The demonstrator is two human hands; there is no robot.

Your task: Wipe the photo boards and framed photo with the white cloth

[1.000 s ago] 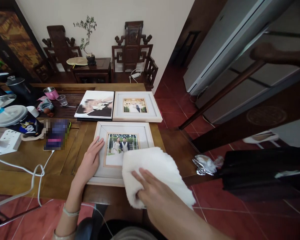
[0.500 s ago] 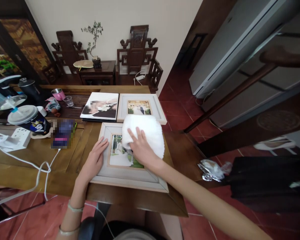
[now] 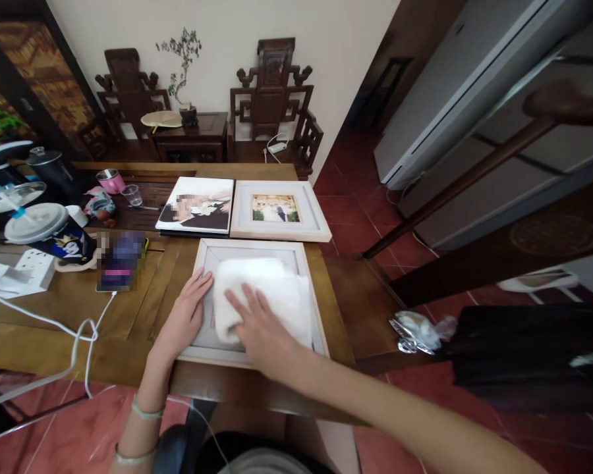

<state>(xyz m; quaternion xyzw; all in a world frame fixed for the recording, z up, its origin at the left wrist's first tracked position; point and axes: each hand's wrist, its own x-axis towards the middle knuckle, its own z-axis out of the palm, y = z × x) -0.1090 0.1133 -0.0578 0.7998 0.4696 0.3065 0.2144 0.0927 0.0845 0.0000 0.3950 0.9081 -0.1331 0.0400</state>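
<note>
A white towel [image 3: 271,280] lies bunched over a pale picture frame [image 3: 309,283] and hides most of its photo. My right hand [image 3: 264,329] presses the towel down near the frame's middle, fingers curved over it and the fingertips sunk in its pile. On the frame's left border rests my left hand [image 3: 190,303], its fingers stretched out flat along the edge. Just behind are a second framed photo [image 3: 316,210] and a photo panel [image 3: 197,204] showing a pixelated picture, side by side on the wooden table [image 3: 165,309].
Left on the table are a phone [image 3: 123,260] with a white cable [image 3: 91,342], a lidded drink cup [image 3: 54,230], a power strip [image 3: 32,270], a pink mug [image 3: 110,181] and a clear cup [image 3: 132,195]. A wooden chair [image 3: 271,92] stands behind.
My right hand has slid the towel left and toward me, from the frame's upper right onto its middle. The left hand stays on the border.
</note>
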